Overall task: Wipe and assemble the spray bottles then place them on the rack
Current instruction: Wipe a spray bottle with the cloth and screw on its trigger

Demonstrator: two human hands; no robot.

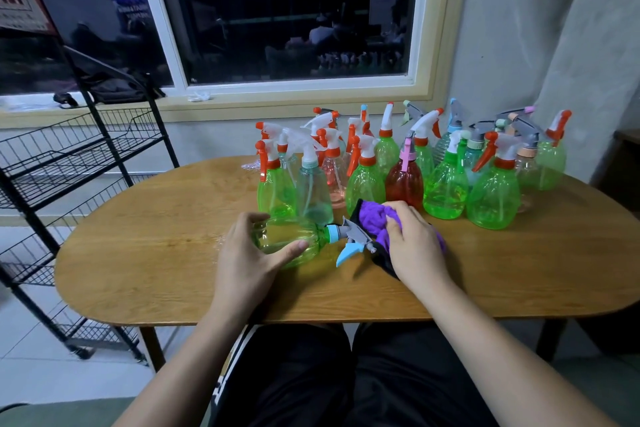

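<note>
Left hand point(249, 253) grips green bottle point(291, 239) lying sideways; right hand point(412, 246) clutches purple cloth point(372, 218) beside nozzle.

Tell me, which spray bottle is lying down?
The green bottle under the left hand, with the grey-and-blue sprayer. All the others stand upright behind it.

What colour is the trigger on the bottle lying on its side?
Light blue trigger, on a grey sprayer head, seen in the head view.

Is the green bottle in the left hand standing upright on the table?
No. The green bottle lies on its side under the left hand, its spray head pointing toward the purple cloth.
</note>
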